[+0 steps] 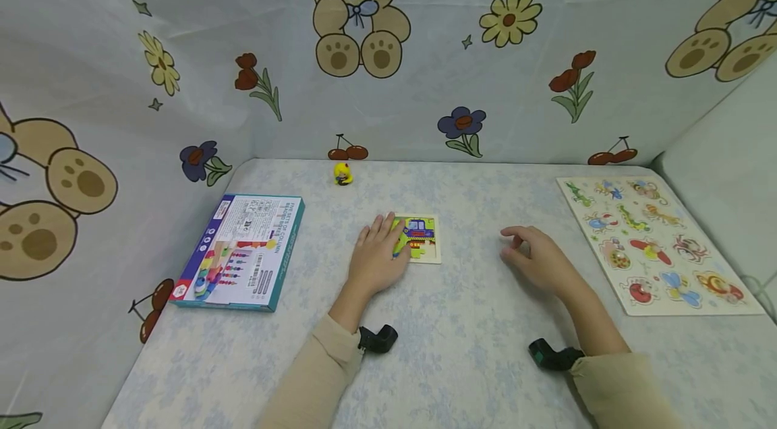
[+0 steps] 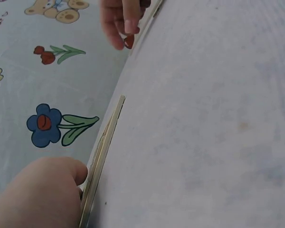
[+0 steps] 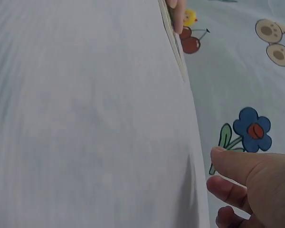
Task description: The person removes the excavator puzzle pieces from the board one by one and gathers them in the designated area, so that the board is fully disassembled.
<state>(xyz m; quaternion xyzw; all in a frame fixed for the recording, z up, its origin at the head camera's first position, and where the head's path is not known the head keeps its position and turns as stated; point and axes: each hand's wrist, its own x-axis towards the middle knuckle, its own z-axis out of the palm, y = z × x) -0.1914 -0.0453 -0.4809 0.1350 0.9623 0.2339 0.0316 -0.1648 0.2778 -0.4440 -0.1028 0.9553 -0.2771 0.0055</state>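
Note:
A small square wooden puzzle (image 1: 423, 233) with a colourful truck picture lies flat on the table. My left hand (image 1: 379, 255) rests on its left part with fingers extended, covering that side. In the left wrist view the puzzle (image 2: 100, 161) shows edge-on as a thin board beside the thumb of my left hand (image 2: 40, 192). Over the table to the right of the puzzle is my right hand (image 1: 537, 259), apart from it, with fingers loosely bent and nothing between them. The right wrist view also shows my right hand (image 3: 261, 185) holding nothing.
A boxed toy (image 1: 239, 250) lies at the left of the table. At the back stands a small yellow figure (image 1: 342, 174). A large board with animal and insect pictures (image 1: 658, 247) lies at the right. Behind the table hangs a bear-printed cloth (image 1: 425, 78).

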